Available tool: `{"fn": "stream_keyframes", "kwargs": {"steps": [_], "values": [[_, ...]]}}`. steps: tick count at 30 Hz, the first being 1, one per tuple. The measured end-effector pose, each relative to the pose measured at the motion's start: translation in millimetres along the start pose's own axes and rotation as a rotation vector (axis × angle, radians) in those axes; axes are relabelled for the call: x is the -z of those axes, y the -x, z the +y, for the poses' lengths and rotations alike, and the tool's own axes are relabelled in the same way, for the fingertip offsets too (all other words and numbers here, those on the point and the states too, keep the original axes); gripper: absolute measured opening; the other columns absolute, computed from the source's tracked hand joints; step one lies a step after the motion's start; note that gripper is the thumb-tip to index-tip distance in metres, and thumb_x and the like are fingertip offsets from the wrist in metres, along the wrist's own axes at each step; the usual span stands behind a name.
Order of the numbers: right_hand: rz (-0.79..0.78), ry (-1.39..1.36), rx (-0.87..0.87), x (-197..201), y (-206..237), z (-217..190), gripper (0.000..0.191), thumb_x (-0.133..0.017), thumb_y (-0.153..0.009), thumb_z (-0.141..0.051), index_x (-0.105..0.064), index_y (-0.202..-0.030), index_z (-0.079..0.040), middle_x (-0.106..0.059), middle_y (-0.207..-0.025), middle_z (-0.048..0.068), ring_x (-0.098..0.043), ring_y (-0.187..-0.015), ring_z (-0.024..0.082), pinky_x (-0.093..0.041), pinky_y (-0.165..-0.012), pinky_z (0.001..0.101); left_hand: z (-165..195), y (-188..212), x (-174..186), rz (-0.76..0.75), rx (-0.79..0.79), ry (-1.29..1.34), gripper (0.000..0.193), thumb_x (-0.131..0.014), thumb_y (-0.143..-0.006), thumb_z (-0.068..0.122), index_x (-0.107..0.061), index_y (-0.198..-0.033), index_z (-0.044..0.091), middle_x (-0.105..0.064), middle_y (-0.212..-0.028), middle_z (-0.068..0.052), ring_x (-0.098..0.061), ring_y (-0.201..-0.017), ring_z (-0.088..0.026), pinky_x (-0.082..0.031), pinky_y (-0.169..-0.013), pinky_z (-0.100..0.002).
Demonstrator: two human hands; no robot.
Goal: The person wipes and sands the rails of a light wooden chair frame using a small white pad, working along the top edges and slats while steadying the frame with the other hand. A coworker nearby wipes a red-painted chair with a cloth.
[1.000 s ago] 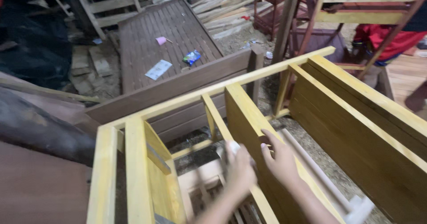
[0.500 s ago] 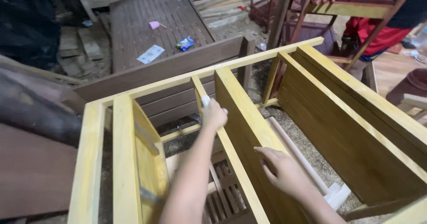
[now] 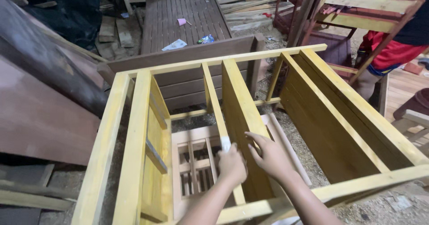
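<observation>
Sawdust floor (image 3: 308,153) under yellow wooden frame (image 3: 134,131), brown slatted panel (image 3: 187,24) far behind, my left hand (image 3: 232,166) clenched around pale cloth (image 3: 225,143) on near slat (image 3: 214,104), my right hand (image 3: 270,156) half open, fingertips on upright yellow board (image 3: 239,104).

Yellow-painted wooden frame (image 3: 241,113), white pad (image 3: 225,143), dark brown slatted panel (image 3: 183,24)

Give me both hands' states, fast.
Left hand: closed on a small white piece, against the yellow rail.
Right hand: open, holding nothing, fingers on the yellow panel.
</observation>
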State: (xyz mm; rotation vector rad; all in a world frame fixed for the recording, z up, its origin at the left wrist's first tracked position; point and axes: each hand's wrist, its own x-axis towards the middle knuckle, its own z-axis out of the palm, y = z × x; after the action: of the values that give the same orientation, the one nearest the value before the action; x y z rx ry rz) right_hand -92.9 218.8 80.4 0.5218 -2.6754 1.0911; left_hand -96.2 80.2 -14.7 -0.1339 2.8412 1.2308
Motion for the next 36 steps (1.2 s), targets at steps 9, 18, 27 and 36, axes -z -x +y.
{"fn": "stream_keyframes", "kwargs": {"steps": [9,18,27,36], "values": [[-0.002,0.004,0.006,28,36,23,0.036,-0.065,-0.089,-0.014,-0.067,-0.124,-0.008,-0.076,-0.107,0.016,-0.072,-0.101,0.034,-0.055,-0.088,0.0422,9,-13,13,0.021,0.032,-0.099,0.05,-0.071,-0.086,0.024,-0.055,-0.131,0.007,-0.051,-0.125,-0.039,-0.051,-0.118,-0.054,-0.042,-0.106,-0.056],[0.192,0.02,-0.035,55,64,87,0.037,-0.062,-0.087,-0.011,-0.068,-0.123,-0.008,-0.074,-0.114,0.016,-0.071,-0.104,0.035,-0.056,-0.09,0.0418,7,-89,12,-0.017,-0.228,-0.531,0.042,-0.056,-0.1,0.036,-0.067,-0.123,0.003,-0.04,-0.159,-0.012,-0.039,-0.141,-0.043,-0.032,-0.114,-0.06],[0.315,0.087,-0.107,80,37,126,0.033,-0.062,-0.091,-0.016,-0.068,-0.122,-0.008,-0.074,-0.114,0.016,-0.071,-0.106,0.034,-0.056,-0.091,0.0422,14,-21,-7,0.308,-0.423,-0.523,0.054,-0.043,-0.102,0.028,-0.049,-0.149,0.003,-0.031,-0.161,-0.025,-0.028,-0.142,-0.052,-0.017,-0.116,-0.066],[0.602,0.436,-0.484,142,93,191,0.032,-0.063,-0.088,-0.011,-0.069,-0.119,-0.003,-0.072,-0.115,0.017,-0.068,-0.109,0.031,-0.051,-0.099,0.0427,104,-26,-37,-0.005,-0.316,0.206,0.071,-0.053,-0.103,0.037,-0.029,-0.152,-0.009,-0.031,-0.149,-0.043,-0.032,-0.136,-0.059,-0.022,-0.114,-0.062]]}}
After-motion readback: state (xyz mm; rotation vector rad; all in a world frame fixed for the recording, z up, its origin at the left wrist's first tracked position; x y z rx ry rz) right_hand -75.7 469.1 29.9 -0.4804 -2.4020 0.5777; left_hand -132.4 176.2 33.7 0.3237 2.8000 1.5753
